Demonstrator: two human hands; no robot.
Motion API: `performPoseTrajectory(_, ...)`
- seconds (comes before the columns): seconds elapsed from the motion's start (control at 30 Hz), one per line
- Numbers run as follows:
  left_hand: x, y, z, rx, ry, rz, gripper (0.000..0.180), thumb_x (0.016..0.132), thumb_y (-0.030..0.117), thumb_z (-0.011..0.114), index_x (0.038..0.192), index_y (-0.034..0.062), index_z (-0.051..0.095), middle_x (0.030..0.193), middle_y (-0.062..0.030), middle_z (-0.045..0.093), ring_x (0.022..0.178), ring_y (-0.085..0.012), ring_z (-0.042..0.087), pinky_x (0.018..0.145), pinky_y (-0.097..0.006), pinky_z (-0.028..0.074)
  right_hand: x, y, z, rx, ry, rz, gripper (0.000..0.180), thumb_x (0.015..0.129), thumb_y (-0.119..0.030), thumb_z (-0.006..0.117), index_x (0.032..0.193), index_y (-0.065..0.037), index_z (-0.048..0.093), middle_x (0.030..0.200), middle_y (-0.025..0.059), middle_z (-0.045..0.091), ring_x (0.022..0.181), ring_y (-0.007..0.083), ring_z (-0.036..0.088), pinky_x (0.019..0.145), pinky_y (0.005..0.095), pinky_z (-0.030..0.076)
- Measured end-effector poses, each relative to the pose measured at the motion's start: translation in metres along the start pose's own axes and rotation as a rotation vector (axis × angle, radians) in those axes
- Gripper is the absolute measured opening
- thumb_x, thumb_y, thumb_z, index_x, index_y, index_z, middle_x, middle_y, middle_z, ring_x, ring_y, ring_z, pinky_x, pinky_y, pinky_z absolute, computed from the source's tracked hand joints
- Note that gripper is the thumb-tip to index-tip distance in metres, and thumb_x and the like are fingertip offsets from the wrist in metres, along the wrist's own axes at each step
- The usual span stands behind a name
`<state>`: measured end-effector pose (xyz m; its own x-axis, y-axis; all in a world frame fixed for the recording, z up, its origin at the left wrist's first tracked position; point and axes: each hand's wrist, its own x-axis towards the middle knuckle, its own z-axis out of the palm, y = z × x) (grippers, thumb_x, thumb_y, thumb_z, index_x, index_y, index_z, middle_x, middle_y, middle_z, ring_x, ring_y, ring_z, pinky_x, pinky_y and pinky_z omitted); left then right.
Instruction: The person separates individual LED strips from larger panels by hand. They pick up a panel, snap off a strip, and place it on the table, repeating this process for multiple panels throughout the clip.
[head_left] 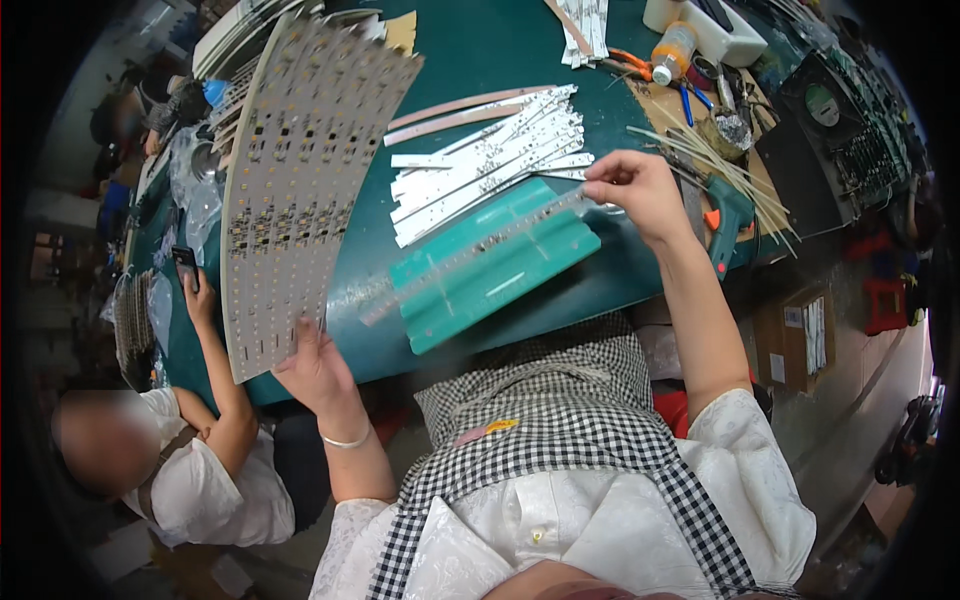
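My left hand (318, 372) grips the lower edge of a large curved circuit board panel (300, 190), which stands tilted upward and carries rows of small components. The thumb lies across the panel's face. My right hand (637, 195) pinches the far right end of a narrow circuit board strip (485, 244). That strip runs slantwise above a green grooved block (510, 285) near the table's front edge; whether it touches the block I cannot tell. Just beyond the block lies a loose pile of white circuit board strips (490, 150).
At the right are a green glue gun (730, 215), thin pale sticks (715, 165), an orange-capped bottle (673, 52) and pliers (628, 63). More white strips (585, 30) lie at the back. On the left, a seated person (215, 460) holds a phone (186, 262).
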<state>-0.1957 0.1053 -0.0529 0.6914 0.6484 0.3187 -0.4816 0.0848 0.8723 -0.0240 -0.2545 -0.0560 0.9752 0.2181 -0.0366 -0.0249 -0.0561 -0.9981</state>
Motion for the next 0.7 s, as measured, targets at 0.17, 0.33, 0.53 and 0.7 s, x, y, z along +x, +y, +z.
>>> performPoseTrajectory(0.17,-0.004,0.0,0.003,-0.053,0.017,-0.283,0.044,0.081,-0.01,0.065,0.122,0.0004,0.052,0.117,-0.0107,0.06,0.105,-0.0199,0.059,0.09,-0.034,0.048,0.077,0.01,0.001,-0.078,0.024,-0.165,0.017,0.074,-0.004,0.076,0.088,0.002,0.07,0.08,0.0048,0.069,0.072,0.0107,0.062,0.066,0.0248,0.05)
performPoseTrajectory(0.33,-0.027,-0.004,0.023,-0.012,-0.077,-0.467,0.051,0.074,-0.004,0.073,0.121,-0.0025,0.053,0.113,-0.0101,0.062,0.103,-0.0198,0.061,0.093,-0.034,0.046,0.073,-0.001,0.005,-0.792,0.323,-0.59,0.021,0.081,-0.015,0.072,0.094,0.001,0.071,0.091,0.0027,0.07,0.084,0.0105,0.062,0.077,0.0279,0.049)
performPoseTrajectory(0.53,-0.043,-0.012,0.025,0.139,-0.205,-0.62,0.049,0.076,0.003,0.075,0.12,-0.0047,0.054,0.113,-0.0114,0.064,0.101,-0.019,0.062,0.091,-0.032,0.048,-0.003,-0.015,0.005,0.129,-0.204,0.029,0.046,0.077,0.001,0.07,0.121,0.0,0.058,0.092,0.0043,0.063,0.085,0.01,0.06,0.076,0.0219,0.05)
performPoseTrajectory(0.7,-0.034,-0.018,0.028,0.212,-0.331,-0.613,0.047,0.076,0.006,0.076,0.116,-0.006,0.056,0.11,-0.012,0.064,0.098,-0.018,0.062,0.087,-0.032,0.05,-0.005,0.007,0.001,-0.065,-0.176,0.066,0.033,0.073,0.007,0.071,0.103,0.003,0.057,0.082,0.0012,0.058,0.076,0.0069,0.055,0.068,0.022,0.048)
